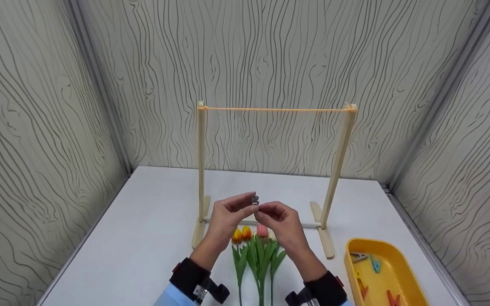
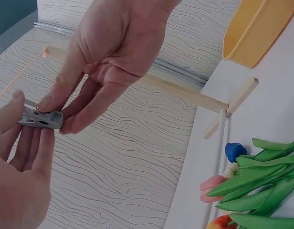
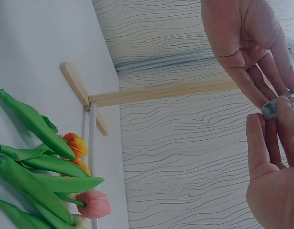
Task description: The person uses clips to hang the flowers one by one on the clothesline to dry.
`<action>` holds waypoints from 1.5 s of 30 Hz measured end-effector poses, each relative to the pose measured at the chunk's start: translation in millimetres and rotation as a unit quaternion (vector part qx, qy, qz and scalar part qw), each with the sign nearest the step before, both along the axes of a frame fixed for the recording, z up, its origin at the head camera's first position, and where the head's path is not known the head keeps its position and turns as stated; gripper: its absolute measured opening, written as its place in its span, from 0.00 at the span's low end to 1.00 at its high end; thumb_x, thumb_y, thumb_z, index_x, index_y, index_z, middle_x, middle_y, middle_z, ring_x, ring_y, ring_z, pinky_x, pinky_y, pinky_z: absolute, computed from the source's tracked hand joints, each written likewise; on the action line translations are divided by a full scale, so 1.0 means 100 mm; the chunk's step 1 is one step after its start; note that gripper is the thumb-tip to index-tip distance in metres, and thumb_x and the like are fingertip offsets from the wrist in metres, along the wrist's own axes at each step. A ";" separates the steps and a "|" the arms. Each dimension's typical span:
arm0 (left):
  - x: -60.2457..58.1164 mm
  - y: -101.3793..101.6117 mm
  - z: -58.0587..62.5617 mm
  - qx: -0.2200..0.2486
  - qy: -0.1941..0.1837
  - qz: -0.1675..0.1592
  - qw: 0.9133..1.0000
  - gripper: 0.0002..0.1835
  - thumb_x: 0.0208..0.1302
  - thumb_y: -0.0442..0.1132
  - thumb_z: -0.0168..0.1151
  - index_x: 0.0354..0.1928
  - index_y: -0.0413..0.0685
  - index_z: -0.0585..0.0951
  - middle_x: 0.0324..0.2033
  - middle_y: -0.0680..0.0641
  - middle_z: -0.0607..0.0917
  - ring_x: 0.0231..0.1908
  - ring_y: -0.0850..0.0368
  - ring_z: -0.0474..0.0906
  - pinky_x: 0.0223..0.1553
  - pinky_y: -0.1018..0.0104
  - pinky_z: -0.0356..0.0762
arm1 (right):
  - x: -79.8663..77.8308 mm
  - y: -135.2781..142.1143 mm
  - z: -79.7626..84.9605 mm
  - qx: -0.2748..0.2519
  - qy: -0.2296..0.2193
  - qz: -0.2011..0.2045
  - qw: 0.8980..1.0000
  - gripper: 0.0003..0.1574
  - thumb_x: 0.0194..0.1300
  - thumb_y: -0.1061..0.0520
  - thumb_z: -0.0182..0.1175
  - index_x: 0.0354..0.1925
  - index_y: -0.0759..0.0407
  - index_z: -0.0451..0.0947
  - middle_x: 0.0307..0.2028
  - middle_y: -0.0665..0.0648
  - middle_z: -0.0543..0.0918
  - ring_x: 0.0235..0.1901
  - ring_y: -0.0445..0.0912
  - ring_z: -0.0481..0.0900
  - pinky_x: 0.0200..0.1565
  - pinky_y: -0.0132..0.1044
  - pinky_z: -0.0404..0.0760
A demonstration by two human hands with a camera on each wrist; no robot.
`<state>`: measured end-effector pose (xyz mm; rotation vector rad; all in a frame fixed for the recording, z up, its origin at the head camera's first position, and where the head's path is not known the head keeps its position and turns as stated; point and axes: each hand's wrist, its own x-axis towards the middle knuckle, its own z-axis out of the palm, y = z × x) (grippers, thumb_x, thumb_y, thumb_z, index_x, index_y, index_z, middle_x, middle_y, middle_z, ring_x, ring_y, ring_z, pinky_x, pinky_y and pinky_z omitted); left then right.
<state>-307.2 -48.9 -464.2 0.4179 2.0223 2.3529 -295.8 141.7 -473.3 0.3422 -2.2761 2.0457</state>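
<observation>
A small grey clothespin [image 1: 255, 199] is up above the table between my two hands. My left hand [image 1: 229, 216] pinches it between thumb and fingers. From the other side, my right hand [image 1: 284, 222] pinches it too, thumb and fingertips at its end. Both wrist views show the grey clothespin [image 2: 43, 118] with fingers of both hands on it. Below the hands, several artificial tulips [image 1: 262, 255] with green leaves lie on the white table [image 1: 143, 238]; orange-yellow, pink, white and blue heads show across the views.
Beyond the hands stands a wooden frame [image 1: 338, 161] with an orange string [image 1: 277, 110] stretched between its post tops. A white rod joins its feet. At the right, a yellow tray [image 1: 398, 259] holds several clothespins [image 1: 375, 263] in different colours. Wood-grain panels enclose the table.
</observation>
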 end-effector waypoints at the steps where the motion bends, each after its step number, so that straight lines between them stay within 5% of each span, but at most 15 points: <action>1: 0.00 -0.01 -0.01 -0.002 -0.001 0.004 1.000 0.21 0.72 0.40 0.74 0.64 0.43 0.87 0.57 0.45 0.93 0.59 0.54 0.90 0.70 0.58 0.84 | 0.00 0.00 -0.01 0.007 0.003 0.002 1.000 0.15 0.72 0.56 0.73 0.54 0.60 0.88 0.50 0.58 0.91 0.49 0.44 0.88 0.56 0.28 0.87; 6: -0.01 -0.08 -0.03 -0.021 0.004 0.035 0.999 0.17 0.72 0.39 0.74 0.60 0.42 0.90 0.53 0.42 0.94 0.53 0.57 0.91 0.68 0.57 0.85 | 0.01 0.07 -0.10 0.099 0.039 0.021 0.994 0.20 0.74 0.51 0.71 0.59 0.57 0.87 0.59 0.61 0.89 0.60 0.51 0.87 0.66 0.38 0.87; 9: -0.01 -0.14 -0.03 -0.037 0.012 0.058 0.998 0.16 0.72 0.38 0.74 0.57 0.41 0.91 0.51 0.42 0.95 0.50 0.58 0.91 0.65 0.58 0.87 | 0.00 0.18 -0.17 0.254 0.110 0.047 0.960 0.30 0.74 0.45 0.71 0.69 0.52 0.82 0.72 0.58 0.81 0.76 0.58 0.77 0.76 0.56 0.77; 11: -0.01 -0.18 -0.01 -0.046 0.015 0.068 0.997 0.14 0.72 0.37 0.74 0.55 0.39 0.91 0.49 0.41 0.95 0.47 0.59 0.91 0.63 0.60 0.88 | -0.01 0.26 -0.20 0.371 0.170 0.077 0.910 0.36 0.73 0.44 0.72 0.74 0.47 0.78 0.80 0.55 0.74 0.82 0.58 0.68 0.79 0.62 0.71; 17: -0.11 -0.23 0.07 -0.050 0.018 0.097 0.994 0.12 0.71 0.36 0.74 0.51 0.36 0.92 0.43 0.43 0.96 0.41 0.62 0.90 0.54 0.68 0.89 | -0.11 0.37 -0.27 0.599 0.299 0.199 0.716 0.42 0.66 0.43 0.78 0.75 0.40 0.77 0.83 0.50 0.69 0.83 0.54 0.66 0.80 0.55 0.72; 19: -0.13 -0.24 0.09 -0.050 0.021 0.104 0.993 0.11 0.70 0.35 0.75 0.50 0.35 0.92 0.42 0.43 0.96 0.40 0.63 0.90 0.51 0.70 0.90 | -0.12 0.36 -0.33 0.632 0.326 0.226 0.666 0.42 0.66 0.42 0.78 0.74 0.39 0.78 0.82 0.49 0.71 0.82 0.52 0.68 0.80 0.52 0.74; 21: -0.13 -0.24 0.09 -0.051 0.016 0.105 0.993 0.10 0.70 0.34 0.75 0.49 0.35 0.92 0.41 0.44 0.96 0.39 0.63 0.90 0.49 0.71 0.90 | -0.11 0.34 -0.39 0.645 0.350 0.247 0.633 0.39 0.66 0.43 0.78 0.73 0.39 0.80 0.80 0.48 0.74 0.80 0.51 0.71 0.78 0.48 0.77; 28: -0.11 -0.23 0.01 -0.056 0.009 0.102 0.993 0.09 0.69 0.32 0.74 0.48 0.36 0.93 0.40 0.44 0.95 0.38 0.63 0.90 0.49 0.72 0.89 | -0.03 0.13 -0.68 0.615 0.433 0.296 0.588 0.31 0.72 0.55 0.73 0.70 0.39 0.82 0.74 0.49 0.82 0.74 0.46 0.79 0.73 0.39 0.82; 35: -0.10 -0.24 -0.01 -0.049 0.011 0.102 0.993 0.09 0.70 0.34 0.75 0.48 0.37 0.93 0.40 0.44 0.95 0.39 0.62 0.89 0.49 0.72 0.89 | 0.04 -0.13 -0.91 0.625 0.483 0.359 0.497 0.36 0.76 0.52 0.69 0.77 0.37 0.74 0.79 0.47 0.76 0.77 0.42 0.76 0.77 0.32 0.75; 43: -0.11 -0.29 -0.05 -0.049 0.008 0.106 0.993 0.09 0.69 0.33 0.75 0.48 0.37 0.93 0.41 0.44 0.95 0.40 0.62 0.90 0.49 0.73 0.89 | 0.13 -0.26 -1.05 0.604 0.506 0.403 0.466 0.29 0.74 0.54 0.71 0.70 0.39 0.81 0.73 0.44 0.82 0.66 0.36 0.85 0.65 0.21 0.81; 45: -0.10 -0.29 -0.04 -0.046 0.009 0.108 0.993 0.10 0.68 0.33 0.75 0.48 0.36 0.93 0.41 0.44 0.95 0.39 0.63 0.90 0.48 0.74 0.89 | 0.14 -0.28 -1.06 0.601 0.512 0.399 0.466 0.27 0.75 0.55 0.70 0.68 0.39 0.84 0.70 0.42 0.84 0.62 0.33 0.87 0.60 0.18 0.82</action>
